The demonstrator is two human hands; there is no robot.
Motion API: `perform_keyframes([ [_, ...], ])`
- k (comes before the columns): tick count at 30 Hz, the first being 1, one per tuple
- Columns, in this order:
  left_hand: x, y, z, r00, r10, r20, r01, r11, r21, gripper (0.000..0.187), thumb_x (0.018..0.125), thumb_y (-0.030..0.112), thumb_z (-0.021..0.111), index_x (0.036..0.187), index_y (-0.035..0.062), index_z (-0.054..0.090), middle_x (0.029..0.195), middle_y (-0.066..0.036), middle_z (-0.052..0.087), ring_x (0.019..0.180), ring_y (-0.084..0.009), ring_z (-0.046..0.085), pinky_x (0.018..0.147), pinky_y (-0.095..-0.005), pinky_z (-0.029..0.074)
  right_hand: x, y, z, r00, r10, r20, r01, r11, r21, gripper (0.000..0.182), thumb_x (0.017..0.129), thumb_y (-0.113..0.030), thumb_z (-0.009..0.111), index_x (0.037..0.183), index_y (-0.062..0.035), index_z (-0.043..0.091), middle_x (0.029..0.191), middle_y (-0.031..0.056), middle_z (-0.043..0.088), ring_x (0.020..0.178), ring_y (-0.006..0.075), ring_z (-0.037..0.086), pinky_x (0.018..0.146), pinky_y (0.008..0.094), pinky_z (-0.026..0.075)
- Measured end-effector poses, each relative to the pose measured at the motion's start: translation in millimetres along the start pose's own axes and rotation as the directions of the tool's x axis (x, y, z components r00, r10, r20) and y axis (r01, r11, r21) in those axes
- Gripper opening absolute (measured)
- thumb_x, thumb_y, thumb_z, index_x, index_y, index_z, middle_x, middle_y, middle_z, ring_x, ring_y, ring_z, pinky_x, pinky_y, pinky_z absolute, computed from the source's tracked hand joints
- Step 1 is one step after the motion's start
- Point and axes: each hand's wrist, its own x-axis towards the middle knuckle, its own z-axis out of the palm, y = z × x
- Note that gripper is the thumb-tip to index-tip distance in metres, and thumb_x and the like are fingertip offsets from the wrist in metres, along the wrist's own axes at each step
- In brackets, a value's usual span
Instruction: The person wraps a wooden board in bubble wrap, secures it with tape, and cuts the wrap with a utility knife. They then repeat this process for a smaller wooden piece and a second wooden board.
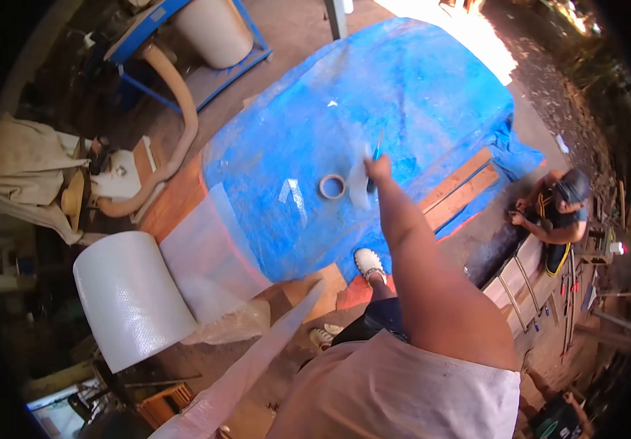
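Observation:
My right hand [378, 168] is stretched out over the blue tarp [286, 124], closed on a knife-like tool [378, 148] with a thin pointed blade. A narrow translucent strip [360, 179] lies beside the hand, on its left. Left of that, a roll of tape [331, 186] rests flat on the tarp. A smaller clear piece [295, 197] lies further left. My left hand is out of view. At the lower left stands a large roll of bubble wrap [132, 296], with a sheet [206, 252] of it spread toward the tarp's edge.
Wooden boards [462, 186] lie along the tarp's right side. A person [561, 212] crouches at the right near clamps [528, 293]; part of another person [561, 421] shows at the lower right. A hose [184, 139] and a blue-framed machine [147, 33] stand upper left.

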Motion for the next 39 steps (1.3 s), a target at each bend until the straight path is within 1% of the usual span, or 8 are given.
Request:
perform_keyframes([
  [4,5,-14,-12,0.994,-0.087,-0.062,0.089,0.996,0.027,0.068,0.078,0.023,0.079,0.135,0.0038,0.047,0.137,-0.011,0.050,0.129,-0.0255,0.045,0.106,-0.0407,0.036,53,-32,10,0.949,-0.221,-0.226,0.225,0.974,-0.005,0.045,0.076,-0.026,0.081,0.094,0.0037,0.053,0.087,0.0213,0.064,0.067,0.0316,0.066,0.055,0.0432,0.053],
  [6,6,-17,-18,0.989,-0.126,-0.080,0.130,0.990,0.046,0.068,0.078,0.023,0.079,0.135,0.0037,0.047,0.137,-0.011,0.051,0.128,-0.0254,0.045,0.106,-0.0406,0.036,42,-44,-5,0.847,-0.447,-0.289,0.339,0.872,-0.354,0.051,0.075,-0.033,0.082,0.097,0.0029,0.054,0.097,0.0238,0.062,0.084,0.0395,0.064,0.070,0.0460,0.052],
  [15,-20,-21,-34,0.962,-0.188,-0.198,0.219,0.965,0.145,0.067,0.077,0.021,0.079,0.134,0.0033,0.048,0.134,-0.011,0.053,0.125,-0.0247,0.048,0.104,-0.0399,0.039,8,34,20,0.991,0.092,0.096,-0.054,0.937,-0.345,0.074,0.071,-0.030,0.082,0.128,0.0028,0.047,0.118,0.0242,0.060,0.109,0.0395,0.060,0.093,0.0418,0.048],
  [19,-59,-12,-23,0.940,-0.148,-0.306,0.217,0.955,0.203,0.066,0.077,0.021,0.079,0.133,0.0032,0.049,0.133,-0.011,0.054,0.124,-0.0244,0.049,0.103,-0.0396,0.040,-7,-21,36,0.942,-0.327,0.075,0.329,0.858,-0.394,0.086,0.072,-0.028,0.081,0.140,-0.0018,0.036,0.135,0.0250,0.047,0.123,0.0393,0.050,0.101,0.0447,0.043],
  [22,-154,-8,26,0.849,-0.042,-0.527,0.195,0.952,0.237,0.066,0.077,0.020,0.079,0.133,0.0031,0.049,0.133,-0.011,0.055,0.123,-0.0242,0.050,0.103,-0.0394,0.040,-32,-39,69,0.666,-0.704,0.247,0.737,0.673,-0.066,0.083,0.077,-0.025,0.078,0.144,-0.0066,0.033,0.140,0.0230,0.043,0.125,0.0381,0.048,0.099,0.0493,0.044],
  [31,-358,-52,201,0.381,0.322,-0.867,0.095,0.919,0.383,0.065,0.076,0.019,0.080,0.132,0.0027,0.051,0.131,-0.011,0.057,0.121,-0.0236,0.053,0.101,-0.0387,0.043,-335,-264,14,0.041,-0.640,0.768,0.155,0.763,0.628,0.047,0.089,-0.008,0.066,0.132,0.0003,0.048,0.120,0.0126,0.059,0.104,0.0199,0.060,0.088,0.0301,0.049],
  [35,-319,1,228,0.438,0.393,-0.809,0.340,0.760,0.554,0.059,0.070,0.009,0.077,0.125,0.0022,0.056,0.118,-0.011,0.063,0.106,-0.0214,0.059,0.090,-0.0351,0.049,-434,-380,-43,-0.377,-0.784,0.493,0.185,0.458,0.869,0.041,0.086,-0.006,0.069,0.123,0.0024,0.054,0.112,0.0110,0.063,0.100,0.0182,0.061,0.088,0.0310,0.049],
  [39,-324,13,218,0.622,0.294,-0.726,0.379,0.698,0.608,0.059,0.070,0.010,0.079,0.123,0.0019,0.056,0.121,-0.013,0.061,0.113,-0.0226,0.055,0.095,-0.0364,0.045,-560,-453,-90,-0.796,-0.505,0.335,0.368,0.036,0.929,0.051,0.079,-0.008,0.075,0.125,-0.0024,0.054,0.111,0.0115,0.063,0.102,0.0252,0.061,0.088,0.0344,0.048],
])
